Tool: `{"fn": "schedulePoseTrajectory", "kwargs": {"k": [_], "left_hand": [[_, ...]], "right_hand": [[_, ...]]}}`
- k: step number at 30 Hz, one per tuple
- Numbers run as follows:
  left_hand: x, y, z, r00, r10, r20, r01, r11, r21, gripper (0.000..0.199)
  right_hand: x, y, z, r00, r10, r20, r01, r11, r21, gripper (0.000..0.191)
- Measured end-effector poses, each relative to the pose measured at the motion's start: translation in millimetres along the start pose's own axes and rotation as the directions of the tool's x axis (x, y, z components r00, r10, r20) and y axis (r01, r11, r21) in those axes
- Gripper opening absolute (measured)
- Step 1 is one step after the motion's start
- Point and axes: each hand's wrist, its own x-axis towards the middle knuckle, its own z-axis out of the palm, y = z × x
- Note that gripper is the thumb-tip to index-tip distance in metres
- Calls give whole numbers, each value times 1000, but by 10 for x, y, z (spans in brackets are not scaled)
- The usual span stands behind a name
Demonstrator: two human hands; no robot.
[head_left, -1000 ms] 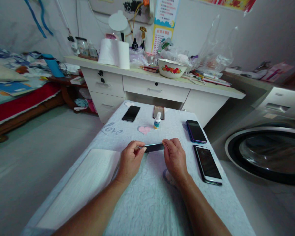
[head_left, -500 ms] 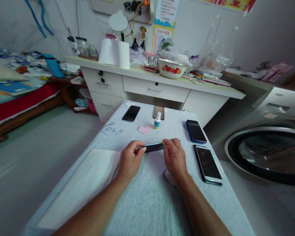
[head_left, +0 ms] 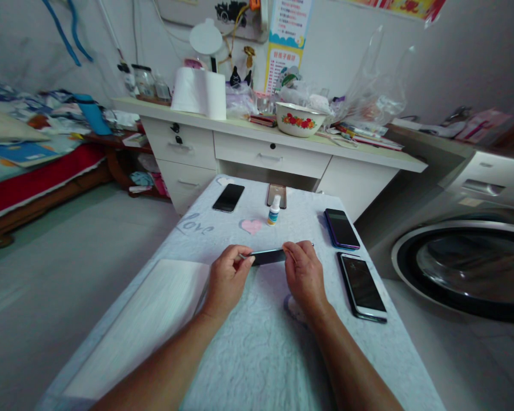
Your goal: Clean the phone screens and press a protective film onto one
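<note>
"One pale, flat sheet (head_left: 141,325) lies nearest, on the left of the cloth-covered table (head_left: 248,354), partly under the left forearm. And the hands?"

"Both are gripping. The left hand (head_left: 228,279) pinches one end of a slim dark device (head_left: 269,257), and the right hand (head_left: 304,274) grasps the other. It's between them, over the middle of the table, seen nearly edge-on."

"What's on the right?"

"A white-framed phone (head_left: 366,285), with a purple-edged phone (head_left: 341,229) just beyond."

"Past the hands?"

"A small spray bottle (head_left: 273,211) stands upright. Behind it lies a phone case (head_left: 282,198); a black phone (head_left: 229,197) lies to the left."

"Farthest off?"

"A white desk (head_left: 248,145) bearing a flowered bowl (head_left: 297,121) and a paper roll (head_left: 216,97)."
</note>
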Motion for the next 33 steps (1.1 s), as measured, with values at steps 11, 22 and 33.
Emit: {"fn": "schedulePoseTrajectory", "kwargs": {"k": [11,22,33], "left_hand": [[0,-21,7,1000,5,-9,-5,1000,7,12],[4,-3,5,1000,-2,-1,2,1000,2,13],[-2,0,5,1000,1,8,-1,1000,2,13]], "right_hand": [[-4,6,4,1000,4,-1,-4,1000,3,24],[-3,-18,4,999,-23,23,23,1000,8,24],[3,17,-10,1000,-24,11,24,1000,12,23]]}}
